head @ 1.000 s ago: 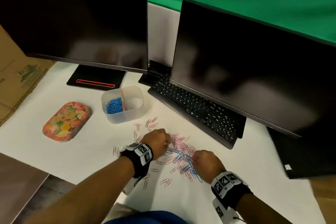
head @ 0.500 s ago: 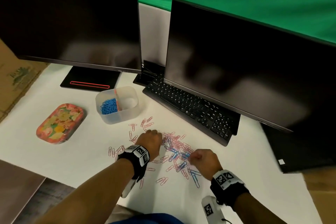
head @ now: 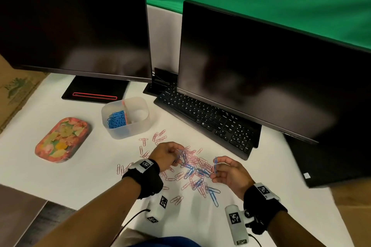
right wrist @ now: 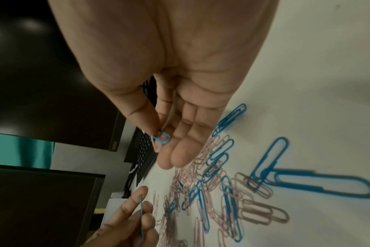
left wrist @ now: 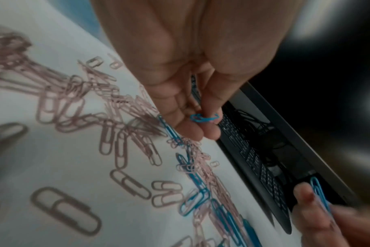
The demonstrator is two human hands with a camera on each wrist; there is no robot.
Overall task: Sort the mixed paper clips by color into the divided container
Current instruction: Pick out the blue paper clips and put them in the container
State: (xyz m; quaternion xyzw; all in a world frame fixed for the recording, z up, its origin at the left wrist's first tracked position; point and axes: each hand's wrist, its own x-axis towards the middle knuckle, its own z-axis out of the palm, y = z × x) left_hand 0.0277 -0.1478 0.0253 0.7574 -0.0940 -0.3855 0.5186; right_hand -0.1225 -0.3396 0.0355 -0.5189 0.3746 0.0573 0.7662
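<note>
A heap of pink and blue paper clips [head: 192,168] lies on the white table between my hands. My left hand [head: 167,155] pinches a blue clip [left wrist: 203,118] between thumb and fingers, just above the heap's left side. At the heap's right edge my right hand [head: 226,169] holds another blue clip [head: 215,164] upright, also pinched by thumb and forefinger [right wrist: 162,137]. The translucent divided container [head: 128,128] stands further back on the left. Its left compartment holds blue clips [head: 116,119]; the right compartment looks bare.
A flowered oval tin [head: 62,139] lies left of the container. A black keyboard [head: 206,118] runs diagonally behind the heap, under the right monitor [head: 261,66]. The left monitor's stand [head: 94,91] sits just behind the container. Stray pink clips [head: 158,136] lie between heap and container.
Both hands have lifted off the heap, each now pinching a blue clip. The right hand has turned palm inward and risen.
</note>
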